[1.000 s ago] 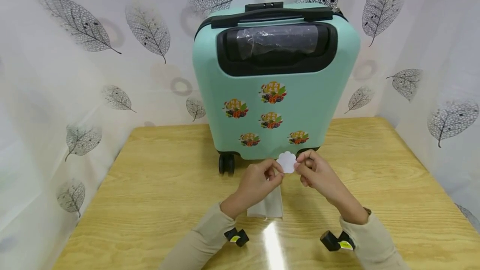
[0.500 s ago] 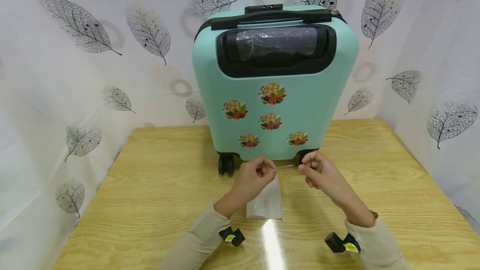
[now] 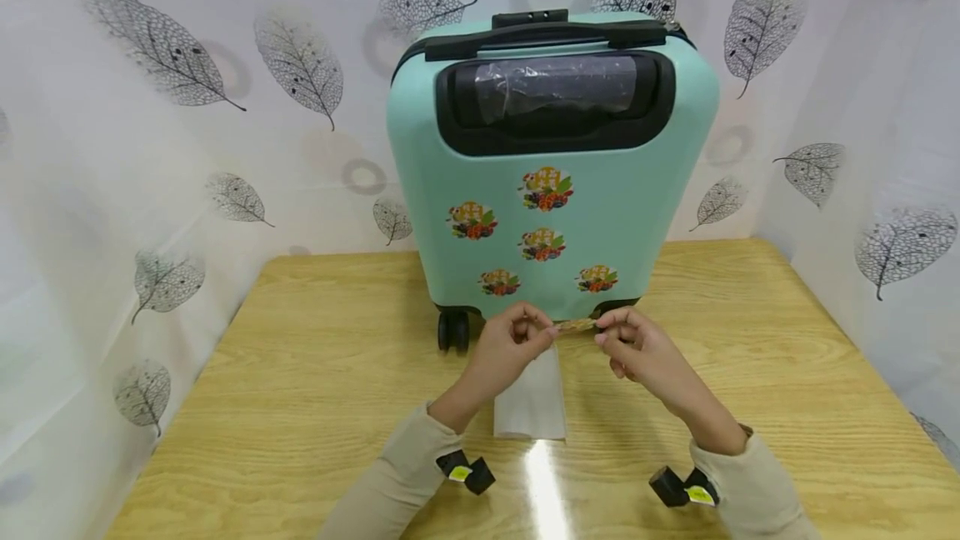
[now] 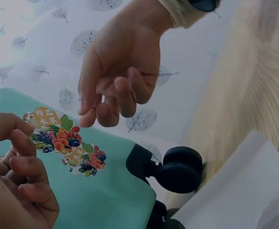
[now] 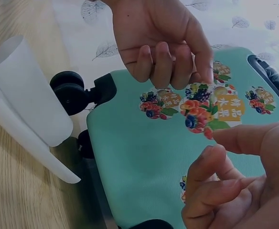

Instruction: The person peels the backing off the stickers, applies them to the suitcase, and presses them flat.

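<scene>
A round fruit-print sticker [image 3: 576, 325] [image 5: 211, 109] hangs between both hands before the suitcase's lower edge; the head view shows it nearly edge-on, the right wrist view its printed face. My left hand [image 3: 510, 348] [image 5: 158, 43] pinches its left end between thumb and fingertips. At the opposite edge, a fingertip of my right hand [image 3: 637, 348] [image 5: 254, 186] touches the sticker, its other fingers loosely curled; whether it also pinches is unclear. Behind stands the mint-green suitcase [image 3: 622, 207], bearing several matching stickers [image 3: 546, 188] on its front.
Beneath the left hand, a folded white paper sheet [image 3: 532, 402] lies on the wooden table [image 3: 322, 357]. A black suitcase wheel [image 3: 453, 330] stands left of the hands. Leaf-patterned cloth [image 3: 315, 173] hangs behind and at both sides.
The sticker showed its white back a second ago, then turned edge-on, and now its coloured side shows. The right hand drew slightly away, then touched the sticker's edge. The left wrist dropped slightly leftward.
</scene>
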A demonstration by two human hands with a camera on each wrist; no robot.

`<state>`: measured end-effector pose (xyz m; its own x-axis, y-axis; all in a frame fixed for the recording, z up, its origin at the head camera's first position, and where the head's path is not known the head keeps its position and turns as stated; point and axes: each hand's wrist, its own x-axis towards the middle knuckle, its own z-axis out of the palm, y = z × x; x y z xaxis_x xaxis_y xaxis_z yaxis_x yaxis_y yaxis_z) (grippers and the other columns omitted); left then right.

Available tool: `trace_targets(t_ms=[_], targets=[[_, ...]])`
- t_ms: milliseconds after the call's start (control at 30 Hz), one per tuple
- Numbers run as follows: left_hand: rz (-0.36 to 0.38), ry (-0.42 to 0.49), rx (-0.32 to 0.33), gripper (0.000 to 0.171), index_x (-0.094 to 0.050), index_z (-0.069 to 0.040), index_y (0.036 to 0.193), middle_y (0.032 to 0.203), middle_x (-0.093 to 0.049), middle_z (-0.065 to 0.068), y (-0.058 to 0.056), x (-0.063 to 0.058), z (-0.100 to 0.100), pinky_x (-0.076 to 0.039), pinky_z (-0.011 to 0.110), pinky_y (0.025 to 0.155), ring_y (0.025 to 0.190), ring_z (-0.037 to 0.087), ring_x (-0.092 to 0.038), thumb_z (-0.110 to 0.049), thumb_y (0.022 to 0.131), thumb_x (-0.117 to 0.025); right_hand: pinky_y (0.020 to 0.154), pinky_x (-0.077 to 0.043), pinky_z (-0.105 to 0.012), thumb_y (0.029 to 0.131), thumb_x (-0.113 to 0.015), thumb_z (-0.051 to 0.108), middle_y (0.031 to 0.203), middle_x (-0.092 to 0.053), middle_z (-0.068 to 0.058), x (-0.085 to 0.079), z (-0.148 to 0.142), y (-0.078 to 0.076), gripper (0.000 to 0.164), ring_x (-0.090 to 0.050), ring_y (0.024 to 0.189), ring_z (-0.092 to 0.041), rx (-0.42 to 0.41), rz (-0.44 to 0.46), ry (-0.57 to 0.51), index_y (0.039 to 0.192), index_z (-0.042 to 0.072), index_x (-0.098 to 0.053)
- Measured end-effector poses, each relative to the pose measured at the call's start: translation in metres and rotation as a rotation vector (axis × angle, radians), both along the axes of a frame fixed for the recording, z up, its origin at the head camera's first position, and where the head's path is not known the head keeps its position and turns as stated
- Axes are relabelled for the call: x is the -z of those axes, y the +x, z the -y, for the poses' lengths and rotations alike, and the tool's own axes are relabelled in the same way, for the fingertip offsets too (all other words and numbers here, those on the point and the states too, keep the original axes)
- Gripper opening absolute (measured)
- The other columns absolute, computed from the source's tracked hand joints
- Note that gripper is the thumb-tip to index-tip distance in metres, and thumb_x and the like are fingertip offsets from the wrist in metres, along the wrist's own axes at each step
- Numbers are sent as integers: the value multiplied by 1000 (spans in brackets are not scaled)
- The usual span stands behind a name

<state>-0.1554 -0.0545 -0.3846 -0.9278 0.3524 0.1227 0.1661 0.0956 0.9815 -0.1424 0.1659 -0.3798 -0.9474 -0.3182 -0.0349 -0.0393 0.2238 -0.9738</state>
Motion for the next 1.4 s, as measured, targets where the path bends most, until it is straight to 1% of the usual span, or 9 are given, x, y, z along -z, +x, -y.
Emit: trace_targets(t_ms=[133,433,567,667,767,933,1000,1133,1400], targets=[[80,72,37,14,-61,-4,103,63,-49,-4,0,-2,-1,-35,23,55,53,9,-38,-16,95,-61,46,-35,-22,100,-49,12,81,-53,3,-1,2,0,26,-45,57,-6,-6,-6,-3,118,-4,-41],[183,164,63,11,-59,-4,101,57,-40,-5,1,-4,-3,-32,25,56,51,10,-31,-13,95,-60,47,-35,-24,102,-49,19,77,-48,1,-3,2,2,25,-45,57,-8,-24,-26,-8,112,-4,-44],[240,183,66,10,-57,-3,102,59,-45,-5,0,-5,-4,-31,25,55,53,10,-34,-9,95,-56,47,-36,-24,102,-49,19,78,-50,2,-4,1,3,21,-45,57,-7,-28,-36,-31,108,0,-46],[269,183,71,14,-57,-3,107,61,-49,-6,-1,-8,-4,-32,24,55,55,8,-38,-8,96,-50,47,-37,-24,102,-49,21,78,-52,3,-8,-1,2,18,-46,57,-7,-10,-51,-30,105,3,-47],[268,190,94,21,-56,-3,117,63,-52,-6,-3,-13,-4,-34,23,55,56,8,-43,-10,99,-47,47,-37,-25,102,-48,22,78,-53,4,-15,-3,1,20,-46,57,-9,14,-66,-19,104,3,-46],[216,195,148,30,-53,-6,129,67,-56,-3,-9,-27,-6,-35,24,55,56,9,-41,-10,101,-45,47,-38,-25,102,-48,23,81,-54,6,-33,-6,-4,21,-47,56,-11,53,-95,-4,105,3,-44],[201,194,160,32,-53,-9,132,69,-57,-2,-12,-33,-7,-36,24,55,55,10,-40,-10,100,-45,48,-39,-25,102,-48,23,81,-54,7,-40,-8,-7,20,-48,56,-11,77,-115,6,105,4,-44],[183,202,176,36,-52,-12,135,70,-59,-4,-18,-41,-12,-38,23,55,56,10,-42,-10,100,-45,49,-40,-25,102,-49,25,81,-54,8,-52,-12,-12,18,-48,57,-12,132,-150,12,105,7,-45],[122,217,212,36,-51,-14,137,70,-58,-5,-28,-56,-21,-33,24,54,55,11,-38,-10,102,-43,59,-47,-25,100,-50,35,85,-55,6,-66,-16,-22,23,-52,60,-12,231,-208,85,105,13,-46]])
